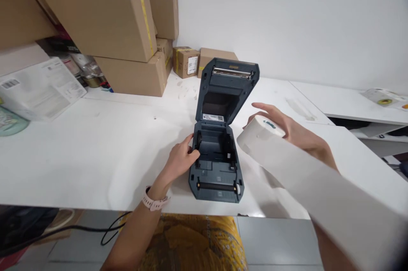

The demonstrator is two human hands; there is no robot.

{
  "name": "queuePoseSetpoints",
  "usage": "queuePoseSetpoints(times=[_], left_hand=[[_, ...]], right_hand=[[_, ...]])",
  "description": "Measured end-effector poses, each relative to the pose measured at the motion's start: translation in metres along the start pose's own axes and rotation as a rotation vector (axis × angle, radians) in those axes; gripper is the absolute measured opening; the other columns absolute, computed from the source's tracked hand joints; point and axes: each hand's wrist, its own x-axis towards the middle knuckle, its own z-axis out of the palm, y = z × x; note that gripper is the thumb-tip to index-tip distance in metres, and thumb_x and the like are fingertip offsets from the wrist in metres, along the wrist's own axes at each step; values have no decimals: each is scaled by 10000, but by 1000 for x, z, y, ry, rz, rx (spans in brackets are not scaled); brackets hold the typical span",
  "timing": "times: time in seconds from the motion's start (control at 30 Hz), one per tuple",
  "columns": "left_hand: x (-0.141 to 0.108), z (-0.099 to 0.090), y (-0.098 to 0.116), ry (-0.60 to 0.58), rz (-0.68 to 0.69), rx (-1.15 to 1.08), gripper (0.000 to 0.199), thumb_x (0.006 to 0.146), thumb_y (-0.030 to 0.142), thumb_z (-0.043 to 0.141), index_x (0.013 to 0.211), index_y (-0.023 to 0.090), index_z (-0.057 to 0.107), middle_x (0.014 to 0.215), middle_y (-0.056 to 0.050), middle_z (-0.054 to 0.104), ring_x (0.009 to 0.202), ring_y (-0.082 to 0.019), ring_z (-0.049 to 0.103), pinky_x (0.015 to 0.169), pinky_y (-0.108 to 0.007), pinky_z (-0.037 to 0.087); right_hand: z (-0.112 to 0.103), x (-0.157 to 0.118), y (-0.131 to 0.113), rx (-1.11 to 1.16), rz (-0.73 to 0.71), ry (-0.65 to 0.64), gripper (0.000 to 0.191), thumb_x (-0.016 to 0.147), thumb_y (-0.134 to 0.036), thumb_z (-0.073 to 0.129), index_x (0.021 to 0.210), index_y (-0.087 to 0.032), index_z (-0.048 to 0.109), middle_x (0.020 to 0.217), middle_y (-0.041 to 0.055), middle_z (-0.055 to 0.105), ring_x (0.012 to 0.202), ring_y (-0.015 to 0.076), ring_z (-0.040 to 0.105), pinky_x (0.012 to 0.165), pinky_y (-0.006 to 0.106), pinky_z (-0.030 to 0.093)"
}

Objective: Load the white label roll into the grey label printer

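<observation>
A dark label printer (pixel 216 160) stands on the white table with its lid (pixel 228 88) raised and its inner bay bare. My left hand (pixel 181 156) grips the printer's left side wall, thumb over the edge. To the right of the printer, my right hand (pixel 287 126) is wrapped round the far side of a white paper roll (pixel 259 135). A long strip of paper (pixel 325 186) stretches from the roll toward the lower right and hides part of my right forearm. The roll is tilted, its end with a green mark facing up, apart from the printer.
Cardboard boxes (pixel 105 24) are stacked at the back left, with smaller boxes (pixel 186 61) behind the printer. A white package (pixel 41 88) lies at the far left beside a green item (pixel 12 122). The table's (pixel 95 169) front edge is near my body; black cables (pixel 79 228) hang below it.
</observation>
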Motion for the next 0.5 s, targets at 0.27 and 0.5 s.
queuePoseSetpoints(times=[0.27,0.5], left_hand=[[2,1,-3,25,-7,11,704,830,266,495,1522,140,533,545,67,527,552,-167,506,582,-281,339],[3,2,-7,2,-21,-55,712,852,296,513,1549,153,498,560,69,531,556,-155,481,571,-264,347]], right_hand=[[25,3,72,-41,45,-134,795,788,-415,793,1513,-262,506,1554,148,563,1349,323,632,1077,479,566],[-12,-35,112,264,245,119,664,919,-550,690,1518,-334,503,1549,123,604,1471,312,545,1190,575,461]])
